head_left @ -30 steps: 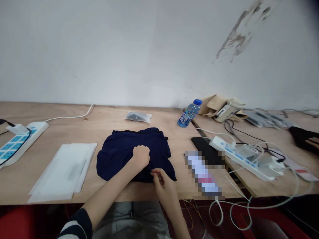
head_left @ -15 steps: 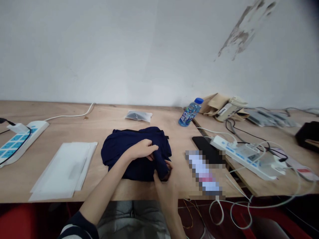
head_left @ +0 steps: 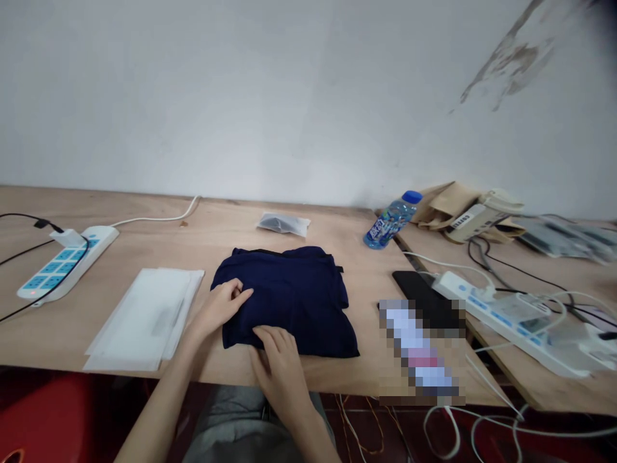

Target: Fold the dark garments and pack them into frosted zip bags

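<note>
A folded navy garment (head_left: 294, 302) lies rather flat on the wooden table in front of me, its lower right corner sticking out to a point. At its left edge rests my left hand (head_left: 220, 310), thumb and forefinger loosely bent and slightly apart over the cloth; its other fingers are largely hidden. My right hand (head_left: 282, 363) reaches over the front edge, its fingers lying together on the fabric and its thumb spread to the left, near the table edge. No cloth is visibly pinched by either hand.
White translucent plastic bags (head_left: 144, 318) lie left, near a power strip (head_left: 72, 260). A small bagged dark item (head_left: 283, 224) is behind the garment. To the right are a tilted bottle (head_left: 391, 220), a black phone-like slab (head_left: 424, 299), a blurred-out phone (head_left: 417, 347) and another power strip (head_left: 506, 321) with cables.
Both hands have left the garment's right side and moved to its left and front edges. The bunched right part now lies flatter. The view has turned slightly left.
</note>
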Demonstrator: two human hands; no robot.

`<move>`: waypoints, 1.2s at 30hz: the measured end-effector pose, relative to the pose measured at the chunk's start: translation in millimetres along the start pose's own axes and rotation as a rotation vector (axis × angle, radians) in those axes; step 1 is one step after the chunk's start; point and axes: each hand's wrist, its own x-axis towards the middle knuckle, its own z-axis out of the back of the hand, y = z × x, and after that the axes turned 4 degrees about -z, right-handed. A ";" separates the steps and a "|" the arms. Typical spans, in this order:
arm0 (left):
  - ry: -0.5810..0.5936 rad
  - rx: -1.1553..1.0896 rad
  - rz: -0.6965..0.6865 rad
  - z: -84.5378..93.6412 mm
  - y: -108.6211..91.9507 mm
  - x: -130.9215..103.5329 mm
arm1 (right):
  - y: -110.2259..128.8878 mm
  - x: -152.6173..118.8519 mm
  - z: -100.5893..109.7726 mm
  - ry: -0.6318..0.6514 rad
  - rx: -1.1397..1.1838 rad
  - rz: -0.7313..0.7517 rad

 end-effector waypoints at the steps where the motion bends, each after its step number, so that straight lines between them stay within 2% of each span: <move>1: -0.011 0.025 0.010 -1.5 2.6 -1.2 | 1.8 -0.4 1.8 0.029 0.042 0.005; 2: -0.030 0.041 0.019 -3.3 4.0 -2.2 | 2.9 -0.5 4.5 0.029 0.085 -0.002; 4: -0.110 0.047 0.029 -7.2 2.7 -4.6 | 2.3 0.4 11.7 -0.067 0.134 -0.072; 6: -0.224 0.044 0.019 -11.3 -3.4 -8.8 | -3.1 4.0 19.3 -0.214 0.109 -0.225; 8: -0.284 0.059 -0.027 -15.5 -12.6 -14.8 | -12.6 10.3 25.1 -0.284 0.063 -0.406; 10: -0.251 0.093 -0.083 -20.9 -21.0 -21.4 | -24.0 18.0 27.7 -0.242 0.064 -0.550; 13: -0.135 0.141 -0.122 -32.7 -25.0 -29.1 | -39.1 29.5 25.6 -0.120 0.118 -0.648; 18: -0.078 0.117 -0.184 -48.6 -14.5 -33.2 | -50.6 44.4 16.9 -0.020 0.212 -0.671; 22: -0.066 0.086 -0.202 -41.3 -16.3 -34.3 | -50.5 51.6 18.8 0.007 0.293 -0.621; 26: -0.081 0.066 -0.215 -29.4 -29.7 -37.0 | -51.1 52.6 36.7 -0.050 0.436 -0.633; 29: -0.050 0.019 -0.233 -30.4 -40.3 -38.0 | -59.7 50.4 57.7 -0.075 0.433 -0.653; 33: -0.027 0.024 -0.347 -48.6 -53.7 -32.3 | -77.5 47.2 81.3 -0.095 0.290 -0.669; 36: -0.001 0.106 -0.438 -66.6 -62.8 -22.2 | -85.1 45.8 88.4 -0.079 0.188 -0.670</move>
